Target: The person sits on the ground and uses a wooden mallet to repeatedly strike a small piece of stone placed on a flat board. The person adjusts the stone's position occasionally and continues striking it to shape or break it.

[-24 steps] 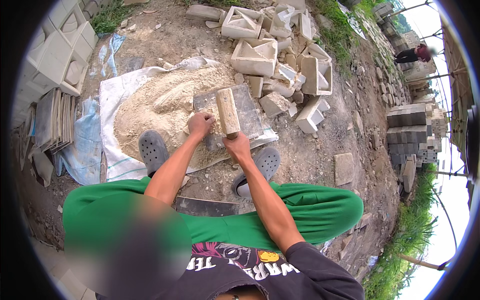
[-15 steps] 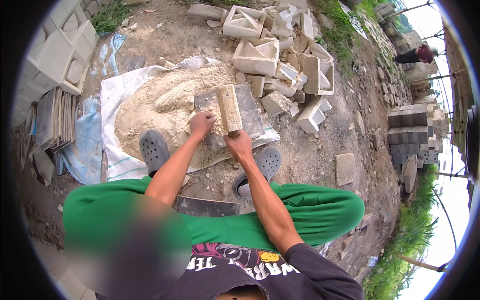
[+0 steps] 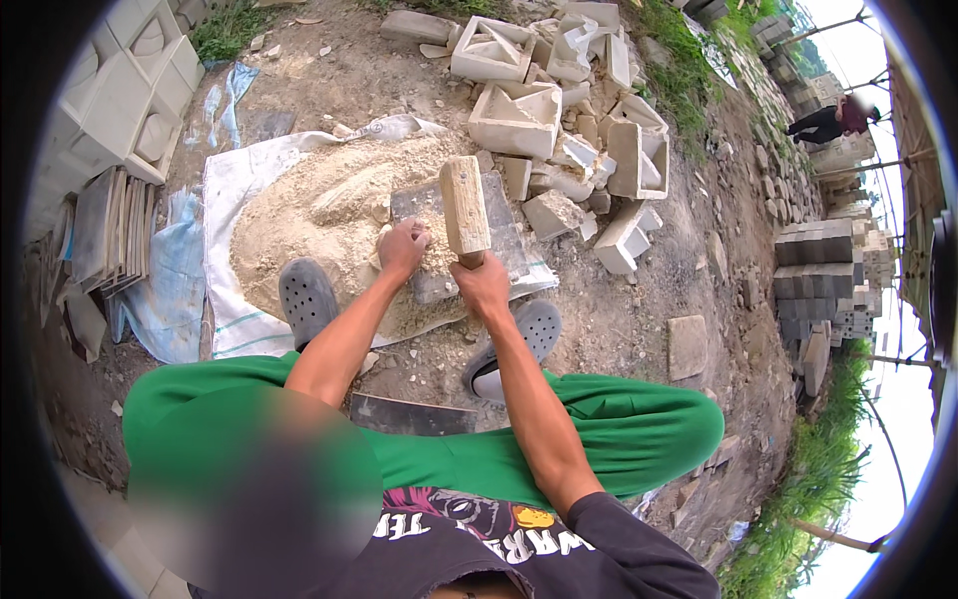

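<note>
My right hand is wrapped round the handle of a wooden mallet, just below its head. The mallet's long, pale, block-shaped head hangs over a dark flat slab. Beside it, on the slab's left side, my left hand is closed with curled fingers. Whatever those fingers hold is hidden, though a pale lump shows by their edge. Crumbled pale bits lie on the slab between both hands. Left of the slab, a mound of pale crushed material spreads over a white woven sack.
Broken pale hollow blocks are heaped beyond the slab to the right. Blocks and upright thin boards stand at left. A dark plate lies between my legs. Far right, a person is near stacked grey blocks.
The mallet head has shifted slightly and tilts a little differently above the slab. My left hand stays almost in place. The distant person has changed posture.
</note>
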`<action>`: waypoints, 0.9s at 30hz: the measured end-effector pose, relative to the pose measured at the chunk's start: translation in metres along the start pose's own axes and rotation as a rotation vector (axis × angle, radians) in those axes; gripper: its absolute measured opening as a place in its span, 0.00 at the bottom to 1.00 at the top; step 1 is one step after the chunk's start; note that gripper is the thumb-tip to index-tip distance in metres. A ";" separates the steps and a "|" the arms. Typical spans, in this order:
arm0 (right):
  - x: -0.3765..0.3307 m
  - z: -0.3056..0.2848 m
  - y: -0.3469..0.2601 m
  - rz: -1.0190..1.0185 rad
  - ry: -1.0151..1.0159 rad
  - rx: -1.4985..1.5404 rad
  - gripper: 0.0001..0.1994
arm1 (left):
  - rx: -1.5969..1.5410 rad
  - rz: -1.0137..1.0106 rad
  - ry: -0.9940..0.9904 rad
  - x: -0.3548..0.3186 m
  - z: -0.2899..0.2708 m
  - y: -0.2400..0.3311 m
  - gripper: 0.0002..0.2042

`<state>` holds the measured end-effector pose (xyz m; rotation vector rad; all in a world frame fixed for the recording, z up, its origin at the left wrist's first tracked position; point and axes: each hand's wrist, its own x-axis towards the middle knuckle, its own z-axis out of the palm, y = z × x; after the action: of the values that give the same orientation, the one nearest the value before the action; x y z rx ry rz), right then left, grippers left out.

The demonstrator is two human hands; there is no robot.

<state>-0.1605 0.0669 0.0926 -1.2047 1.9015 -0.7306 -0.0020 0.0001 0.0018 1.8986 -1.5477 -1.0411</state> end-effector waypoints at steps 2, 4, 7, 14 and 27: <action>-0.004 0.009 0.003 -0.040 -0.016 -0.027 0.17 | -0.043 -0.004 -0.009 0.003 -0.001 -0.007 0.12; -0.004 0.019 0.020 -0.026 -0.064 -0.078 0.18 | -0.081 0.065 0.059 0.004 -0.005 -0.007 0.11; -0.004 0.022 0.030 0.014 -0.050 -0.298 0.18 | -0.063 0.101 0.111 0.003 -0.015 -0.007 0.12; -0.005 0.013 -0.004 0.004 -0.039 -0.062 0.19 | -0.101 0.086 0.187 -0.002 -0.024 -0.015 0.11; 0.000 0.012 0.001 -0.010 -0.071 -0.149 0.17 | -0.085 0.068 0.169 -0.005 -0.029 -0.011 0.12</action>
<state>-0.1511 0.0667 0.0848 -1.3153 1.9192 -0.5515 0.0273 0.0051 0.0118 1.8142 -1.4391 -0.8785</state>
